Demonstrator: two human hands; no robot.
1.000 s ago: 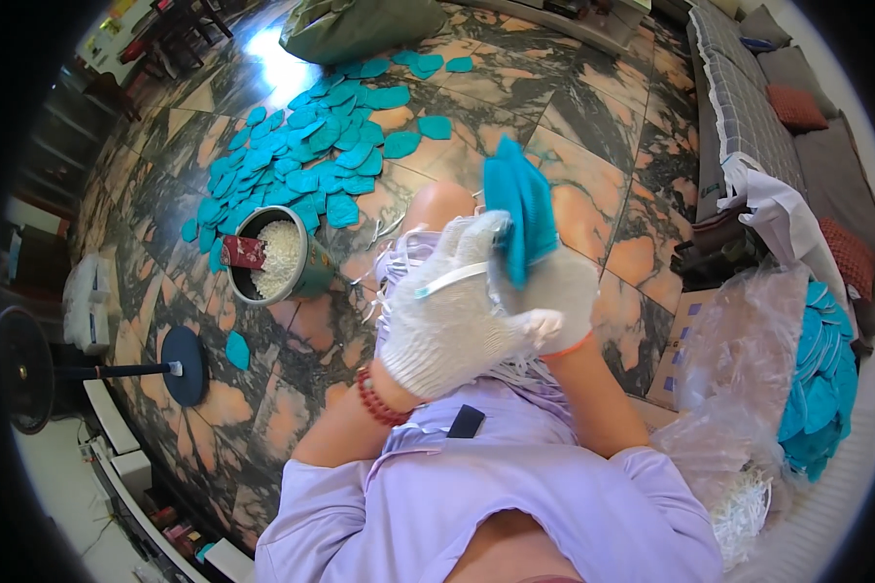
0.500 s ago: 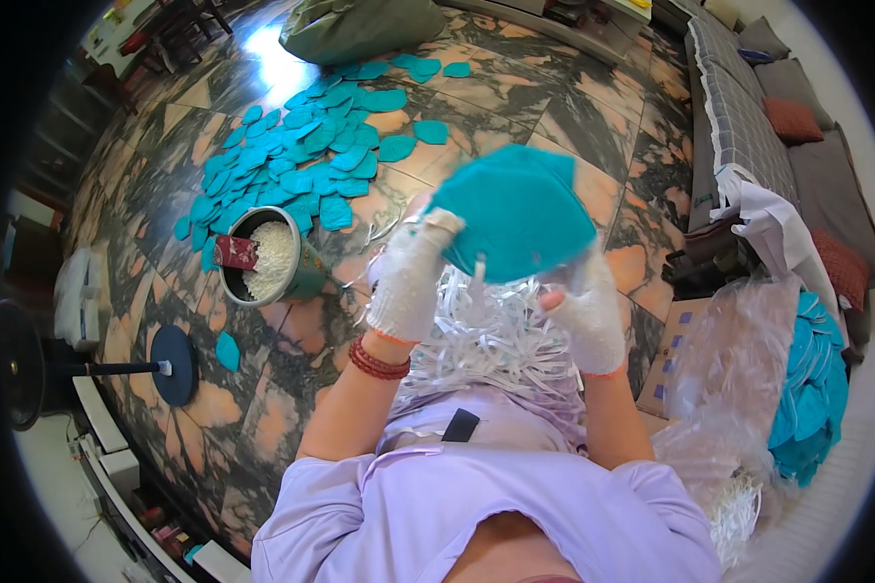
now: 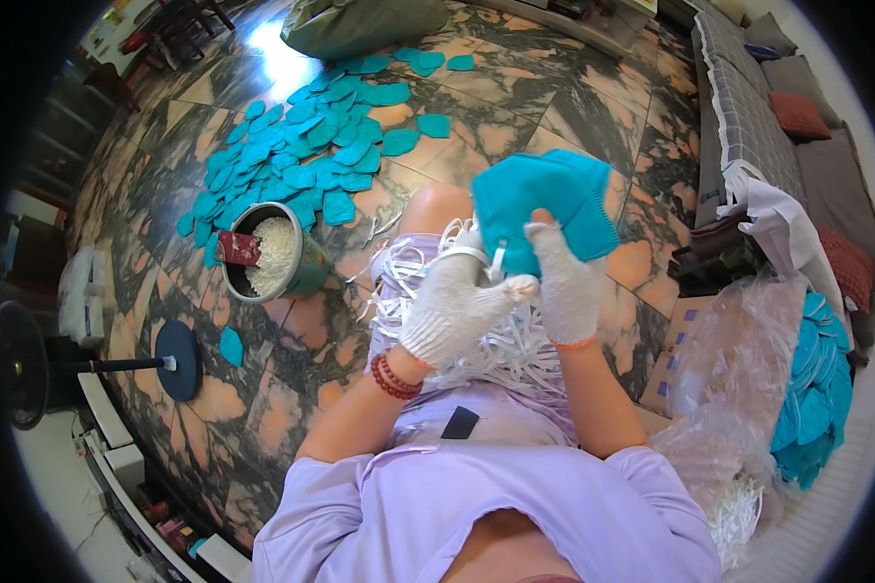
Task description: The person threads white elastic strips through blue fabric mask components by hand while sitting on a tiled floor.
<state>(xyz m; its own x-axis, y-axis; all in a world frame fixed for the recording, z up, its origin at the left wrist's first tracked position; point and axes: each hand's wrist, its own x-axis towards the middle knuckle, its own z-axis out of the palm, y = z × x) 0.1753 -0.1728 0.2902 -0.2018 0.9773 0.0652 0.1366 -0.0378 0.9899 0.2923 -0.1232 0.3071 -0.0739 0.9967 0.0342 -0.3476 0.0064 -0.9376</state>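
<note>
A teal folded face mask (image 3: 527,216), with at least one more layer behind it, is pinched by my right hand (image 3: 566,287); the thumb presses on its front. My left hand (image 3: 462,316) is at the mask's lower left corner. Its thumb is stretched out toward the right hand, and a white elastic strap (image 3: 467,251) loops across its fingers, whose tips are hidden behind the mask. Both hands wear white knit gloves with orange cuffs. Many loose white elastic straps (image 3: 520,360) lie in a heap over my lap.
Teal masks (image 3: 297,146) are piled on the marbled floor (image 3: 515,107). A bucket (image 3: 306,267) holds white granular material and a red scoop. Right of me, more teal masks (image 3: 812,389) lie beside clear plastic (image 3: 729,360) and a cardboard box (image 3: 676,340). A fan stand (image 3: 177,361) is at left.
The mask has tilted more upright and shifted slightly right. My left hand has moved from the mask's left edge down and right; the right thumb now presses the mask's front.
</note>
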